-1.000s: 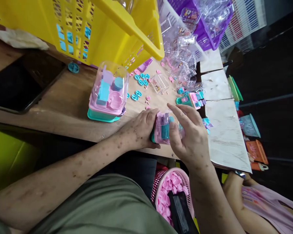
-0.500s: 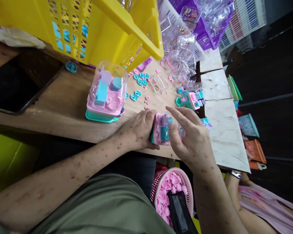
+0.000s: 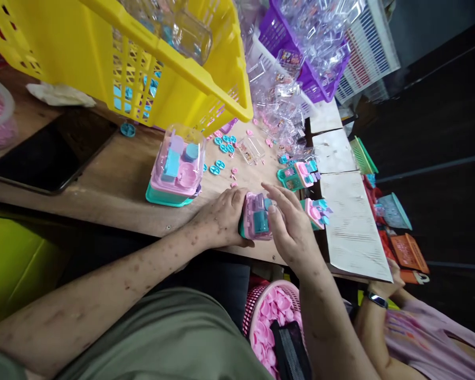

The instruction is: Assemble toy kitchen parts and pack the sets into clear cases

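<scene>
A small plastic toy set (image 3: pixel 257 219) with a pink tray, turquoise base and clear lid sits at the table's front edge between my hands. My left hand (image 3: pixel 227 216) is closed around its left side, thumb at the far corner. From the right, my right hand (image 3: pixel 295 227) grips the clear lid, its thumb near the top and its fingers along the far right side, partly hiding it. A similar lidded toy set (image 3: pixel 176 169) stands to the left. Right of my hands are two uncovered toy sets, one farther back (image 3: pixel 298 175) and one nearer (image 3: pixel 315 212).
A yellow basket (image 3: pixel 154 58) stands behind, near turquoise wheel-like pieces (image 3: pixel 224 145). Clear covers (image 3: pixel 283 121) pile up beside a purple basket (image 3: pixel 328 89). A dark phone (image 3: pixel 51 150) lies left. Below is a pink basket (image 3: pixel 250 311) of pink parts. Another person's arm (image 3: pixel 374 322) is at right.
The view has shifted, bringing more of the left side into sight. My right hand's fingers have come down along the toy set's right side. My left hand keeps its hold.
</scene>
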